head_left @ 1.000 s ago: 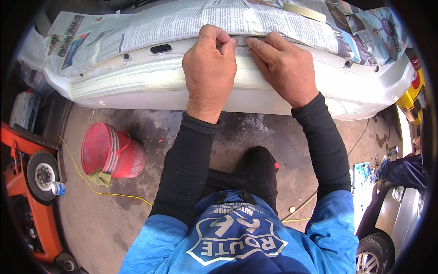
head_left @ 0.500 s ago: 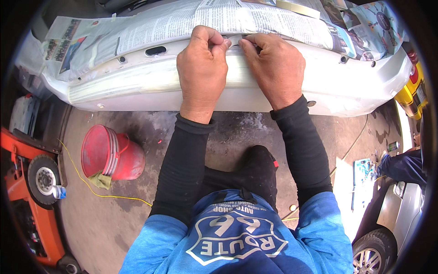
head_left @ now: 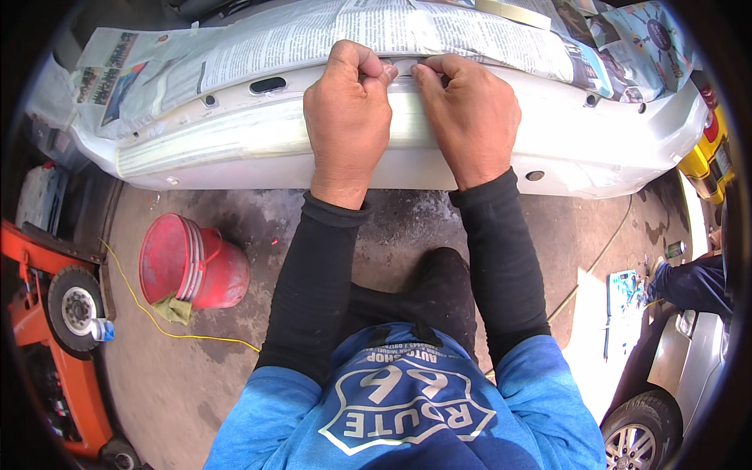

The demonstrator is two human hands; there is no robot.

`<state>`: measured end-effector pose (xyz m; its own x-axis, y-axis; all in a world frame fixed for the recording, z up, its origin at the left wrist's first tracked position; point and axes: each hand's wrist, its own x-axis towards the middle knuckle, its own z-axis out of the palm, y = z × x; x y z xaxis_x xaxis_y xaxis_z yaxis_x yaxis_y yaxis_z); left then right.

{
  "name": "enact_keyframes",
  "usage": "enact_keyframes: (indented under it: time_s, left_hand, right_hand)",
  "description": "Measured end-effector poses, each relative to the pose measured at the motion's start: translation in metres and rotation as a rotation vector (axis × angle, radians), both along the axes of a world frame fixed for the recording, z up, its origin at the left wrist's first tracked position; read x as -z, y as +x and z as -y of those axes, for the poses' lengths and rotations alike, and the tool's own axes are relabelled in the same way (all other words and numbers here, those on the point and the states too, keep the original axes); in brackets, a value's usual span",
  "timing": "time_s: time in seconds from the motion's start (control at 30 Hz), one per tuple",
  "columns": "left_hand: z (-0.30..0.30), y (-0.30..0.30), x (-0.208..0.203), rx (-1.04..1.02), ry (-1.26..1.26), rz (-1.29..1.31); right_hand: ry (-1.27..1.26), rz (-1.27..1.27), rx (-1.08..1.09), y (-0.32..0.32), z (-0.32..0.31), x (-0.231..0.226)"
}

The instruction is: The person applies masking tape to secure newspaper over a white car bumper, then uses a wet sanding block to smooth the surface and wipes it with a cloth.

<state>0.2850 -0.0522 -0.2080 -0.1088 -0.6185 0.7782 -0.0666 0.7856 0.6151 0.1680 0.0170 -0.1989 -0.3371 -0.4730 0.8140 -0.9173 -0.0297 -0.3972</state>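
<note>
A white car bumper [head_left: 235,149] stretches across the upper part of the view, with sheets of newspaper [head_left: 274,51] laid along its upper side. Both of my hands are at the newspaper's lower edge, near the bumper's middle. The fingertips of my left hand [head_left: 347,117] are pinched together. Close by on the right, my right hand [head_left: 475,110] is curled, its thumb and forefinger pinching. A small pale bit shows between the two sets of fingertips; what it is, I cannot make out. Pale yellowish bands [head_left: 196,153] run along the bumper's face.
A roll of tape [head_left: 513,13] lies on the newspaper at the upper right. On the floor at left stand a red bucket [head_left: 219,270] with a cloth, a yellow cord [head_left: 196,337] and an orange wheeled frame [head_left: 78,392]. At right are a car wheel [head_left: 638,442] and another person's leg [head_left: 693,283].
My right wrist and forearm have shifted slightly left, and both hands have risen a touch along the newspaper's edge. The fingers stay pinched.
</note>
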Motion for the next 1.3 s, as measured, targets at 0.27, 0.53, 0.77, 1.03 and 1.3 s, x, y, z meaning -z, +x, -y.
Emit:
enact_keyframes:
  time_s: [0.27,0.53,0.77,1.03,1.3]
  left_hand:
    - [0.000,-0.002,0.001,-0.119,-0.086,0.074]
    - [0.000,-0.002,0.002,-0.162,-0.102,0.095]
    - [-0.003,0.001,-0.003,-0.148,-0.045,0.101]
    - [-0.002,0.006,0.004,-0.089,-0.107,0.109]
    - [-0.003,0.011,-0.011,0.086,0.174,0.003]
  right_hand:
    - [-0.137,-0.111,-0.191,-0.005,-0.007,0.006]
    - [-0.016,-0.396,-0.100,-0.022,-0.010,0.004]
    - [-0.007,-0.330,-0.115,-0.020,-0.007,0.006]
    - [-0.020,-0.288,-0.155,-0.020,-0.007,0.004]
    - [-0.056,-0.407,-0.149,-0.024,-0.008,-0.001]
